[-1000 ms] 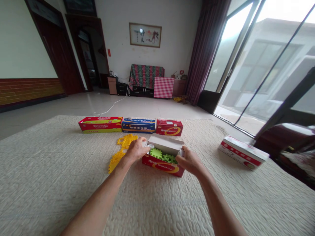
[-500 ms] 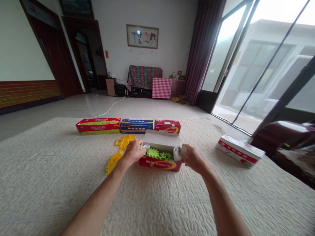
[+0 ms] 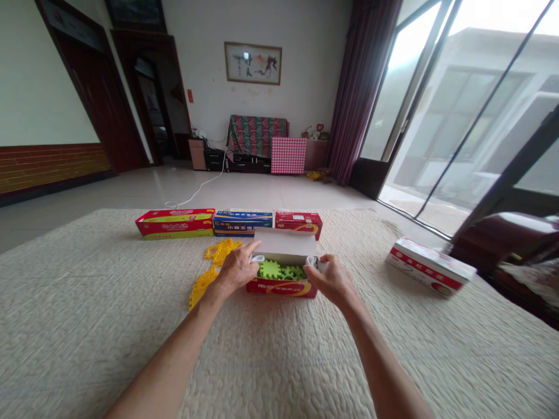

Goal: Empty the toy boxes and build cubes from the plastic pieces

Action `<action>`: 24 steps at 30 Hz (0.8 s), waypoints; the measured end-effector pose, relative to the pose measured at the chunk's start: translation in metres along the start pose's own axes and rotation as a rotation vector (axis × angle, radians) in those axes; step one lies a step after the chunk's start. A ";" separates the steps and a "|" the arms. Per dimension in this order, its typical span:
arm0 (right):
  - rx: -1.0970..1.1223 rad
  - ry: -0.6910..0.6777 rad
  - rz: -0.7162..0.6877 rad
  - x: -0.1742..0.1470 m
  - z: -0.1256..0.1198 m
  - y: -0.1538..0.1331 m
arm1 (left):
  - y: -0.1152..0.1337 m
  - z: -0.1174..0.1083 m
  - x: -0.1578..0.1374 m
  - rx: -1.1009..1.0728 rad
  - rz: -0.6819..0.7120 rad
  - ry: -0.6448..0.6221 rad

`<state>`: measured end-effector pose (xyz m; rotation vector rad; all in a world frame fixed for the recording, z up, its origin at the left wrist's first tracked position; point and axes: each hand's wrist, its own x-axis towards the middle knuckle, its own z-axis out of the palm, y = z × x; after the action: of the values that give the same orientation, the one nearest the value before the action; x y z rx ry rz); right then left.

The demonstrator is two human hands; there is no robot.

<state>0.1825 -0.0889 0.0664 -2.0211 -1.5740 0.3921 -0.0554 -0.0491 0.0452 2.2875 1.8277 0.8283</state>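
A red cardboard box (image 3: pixel 279 288) sits in front of me, its pale-lined lid (image 3: pixel 286 241) standing up at the back. Inside lie green interlocking puzzle pieces (image 3: pixel 271 269), with a white looped strip (image 3: pixel 257 258) at the left end and another white piece (image 3: pixel 311 261) at the right. My left hand (image 3: pixel 238 266) grips the box's left end, forefinger reaching toward the lid. At the right end, my right hand (image 3: pixel 331 277) closes on the box's edge, thumb over the white piece. Yellow interlocking pieces (image 3: pixel 222 251) lie beside my left hand, partly covered by it.
Behind stand a red-and-green box (image 3: pixel 175 223), a blue box (image 3: pixel 243 223) and another red box (image 3: pixel 301 222) in a row. A white-and-red box (image 3: pixel 430 267) lies to the right. Everything rests on a quilted cream cover (image 3: pixel 271 355).
My right hand has shifted slightly left, and its thumb now lies over the box's right end. The red box has moved a little back and left. My left forefinger has stretched toward the lid.
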 end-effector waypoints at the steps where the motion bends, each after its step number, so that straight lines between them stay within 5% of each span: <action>1: 0.000 -0.021 0.029 0.001 0.000 0.001 | 0.000 0.000 -0.001 -0.006 0.034 -0.014; 6: -0.038 -0.062 0.058 0.004 -0.002 0.006 | 0.003 -0.002 -0.004 -0.043 0.092 -0.054; 15: -0.002 -0.078 0.029 0.004 -0.001 0.011 | 0.007 0.004 -0.002 0.048 -0.090 -0.038; 20: 0.030 -0.238 -0.043 0.007 0.000 0.015 | 0.002 -0.003 -0.004 0.071 -0.063 -0.088; 24: 0.104 -0.204 -0.129 0.014 0.009 0.009 | -0.005 -0.009 -0.002 0.077 -0.093 -0.016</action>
<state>0.1882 -0.0751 0.0550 -1.8375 -1.7565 0.6332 -0.0637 -0.0522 0.0499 2.2260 1.9757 0.7367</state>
